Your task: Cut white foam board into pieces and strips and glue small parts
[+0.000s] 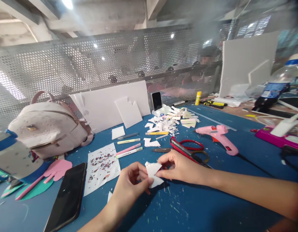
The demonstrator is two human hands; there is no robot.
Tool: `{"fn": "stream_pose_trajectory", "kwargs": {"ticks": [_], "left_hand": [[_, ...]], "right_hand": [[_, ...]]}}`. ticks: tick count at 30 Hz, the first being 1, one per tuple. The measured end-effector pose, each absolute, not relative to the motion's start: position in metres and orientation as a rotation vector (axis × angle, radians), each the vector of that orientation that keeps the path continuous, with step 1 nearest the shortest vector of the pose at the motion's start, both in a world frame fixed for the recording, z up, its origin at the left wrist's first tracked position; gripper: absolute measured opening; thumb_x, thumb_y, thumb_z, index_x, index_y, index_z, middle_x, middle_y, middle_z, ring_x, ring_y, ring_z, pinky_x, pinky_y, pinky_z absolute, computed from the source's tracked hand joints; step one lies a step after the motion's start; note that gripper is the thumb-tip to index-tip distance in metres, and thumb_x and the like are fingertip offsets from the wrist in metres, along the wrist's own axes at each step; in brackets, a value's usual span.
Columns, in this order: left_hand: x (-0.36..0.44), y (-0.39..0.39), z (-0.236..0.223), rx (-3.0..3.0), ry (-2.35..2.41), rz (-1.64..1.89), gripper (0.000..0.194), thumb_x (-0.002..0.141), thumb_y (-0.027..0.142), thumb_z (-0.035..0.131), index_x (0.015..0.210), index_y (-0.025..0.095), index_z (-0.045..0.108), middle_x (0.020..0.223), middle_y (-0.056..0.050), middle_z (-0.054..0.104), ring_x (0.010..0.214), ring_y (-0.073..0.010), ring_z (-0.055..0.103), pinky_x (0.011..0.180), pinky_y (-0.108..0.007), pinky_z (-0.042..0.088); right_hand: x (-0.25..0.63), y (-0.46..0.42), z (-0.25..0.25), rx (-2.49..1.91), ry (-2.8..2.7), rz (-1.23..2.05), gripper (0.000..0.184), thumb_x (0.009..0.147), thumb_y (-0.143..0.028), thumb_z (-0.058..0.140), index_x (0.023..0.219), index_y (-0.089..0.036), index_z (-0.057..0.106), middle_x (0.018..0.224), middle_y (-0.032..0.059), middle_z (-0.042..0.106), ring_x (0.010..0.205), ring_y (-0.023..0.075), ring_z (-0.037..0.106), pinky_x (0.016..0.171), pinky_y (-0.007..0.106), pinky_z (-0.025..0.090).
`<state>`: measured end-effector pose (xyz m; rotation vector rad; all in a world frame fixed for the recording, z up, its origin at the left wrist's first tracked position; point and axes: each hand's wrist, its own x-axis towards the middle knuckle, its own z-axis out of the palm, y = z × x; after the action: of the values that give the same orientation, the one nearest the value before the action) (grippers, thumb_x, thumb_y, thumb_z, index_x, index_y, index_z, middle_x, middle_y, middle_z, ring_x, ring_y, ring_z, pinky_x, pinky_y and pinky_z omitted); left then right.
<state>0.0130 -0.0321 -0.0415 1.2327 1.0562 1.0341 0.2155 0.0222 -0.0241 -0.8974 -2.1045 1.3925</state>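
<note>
Between both hands is a small white foam board piece (153, 168) with a notch on its right side. My left hand (133, 182) pinches its left and lower part between thumb and fingers. At its upper right, the fingertips of my right hand (174, 166) are closed on the edge by the notch. Just beyond my right hand lie scissors (162, 150) and a red and black utility knife (184, 151), partly hidden by the hand and wrist. Another notched white foam piece (151, 142) rests on the blue table (168, 206).
Left are a paper sheet with dark bits (102, 167), a phone (68, 196), a backpack (49, 125) and a cup (15, 158). Several markers (129, 147) lie mid-table before foam scraps (163, 124). A pink glue gun (217, 135), its cord trailing, and a purple power strip (279, 137) are right.
</note>
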Motion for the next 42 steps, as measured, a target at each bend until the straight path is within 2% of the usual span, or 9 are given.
{"fn": "stream_pose_trajectory", "kwargs": {"ticks": [8, 13, 20, 28, 35, 42], "left_hand": [[0.013, -0.034, -0.034, 1.312, 1.167, 0.964, 0.028, 0.07, 0.03, 0.079, 0.074, 0.016, 0.055, 0.062, 0.003, 0.058, 0.053, -0.0085, 0.054, 0.054, -0.021, 0.046], [0.015, -0.039, -0.033, 1.351, 1.169, 0.938, 0.023, 0.073, 0.025, 0.076, 0.075, 0.017, 0.054, 0.064, 0.004, 0.058, 0.056, -0.0085, 0.054, 0.055, -0.021, 0.046], [0.018, -0.035, -0.03, 1.21, 1.019, 0.939, 0.031, 0.065, 0.025, 0.085, 0.07, 0.016, 0.055, 0.063, 0.004, 0.058, 0.055, -0.0092, 0.056, 0.056, -0.022, 0.051], [0.011, -0.029, -0.031, 1.213, 0.986, 1.005, 0.032, 0.067, 0.029, 0.085, 0.072, 0.015, 0.057, 0.062, 0.003, 0.059, 0.055, -0.0085, 0.054, 0.056, -0.023, 0.053], [0.009, -0.027, -0.034, 1.275, 1.026, 1.022, 0.029, 0.07, 0.032, 0.083, 0.074, 0.016, 0.059, 0.065, 0.002, 0.059, 0.057, -0.0098, 0.055, 0.055, -0.022, 0.051], [0.013, -0.032, -0.031, 1.335, 1.117, 0.944, 0.023, 0.073, 0.027, 0.078, 0.076, 0.017, 0.057, 0.065, 0.003, 0.058, 0.057, -0.0089, 0.054, 0.057, -0.021, 0.046]], "right_hand": [[0.214, 0.023, -0.031, -0.905, -2.047, 1.468, 0.022, 0.077, -0.034, 0.071, 0.072, -0.014, 0.065, 0.064, -0.0033, 0.052, 0.06, 0.0102, 0.043, 0.053, 0.022, 0.03], [0.21, 0.017, -0.038, -0.874, -2.014, 1.463, 0.016, 0.073, -0.023, 0.065, 0.064, -0.016, 0.054, 0.06, -0.0053, 0.042, 0.059, 0.0094, 0.037, 0.052, 0.022, 0.025], [0.208, 0.015, -0.035, -0.842, -1.976, 1.477, 0.017, 0.066, -0.016, 0.06, 0.063, -0.018, 0.044, 0.06, -0.0067, 0.039, 0.057, 0.0087, 0.034, 0.05, 0.021, 0.025], [0.215, 0.02, -0.023, -0.882, -2.087, 1.353, 0.023, 0.08, -0.033, 0.067, 0.069, -0.016, 0.056, 0.065, -0.0034, 0.048, 0.064, 0.0116, 0.045, 0.056, 0.023, 0.033], [0.22, 0.022, -0.019, -0.84, -2.184, 1.291, 0.016, 0.082, -0.031, 0.066, 0.076, -0.017, 0.064, 0.077, 0.001, 0.062, 0.073, 0.0155, 0.056, 0.061, 0.024, 0.041], [0.216, 0.013, -0.025, -0.892, -2.214, 1.172, 0.024, 0.078, -0.024, 0.065, 0.064, -0.018, 0.047, 0.059, -0.006, 0.044, 0.055, 0.0084, 0.04, 0.049, 0.022, 0.029]]}}
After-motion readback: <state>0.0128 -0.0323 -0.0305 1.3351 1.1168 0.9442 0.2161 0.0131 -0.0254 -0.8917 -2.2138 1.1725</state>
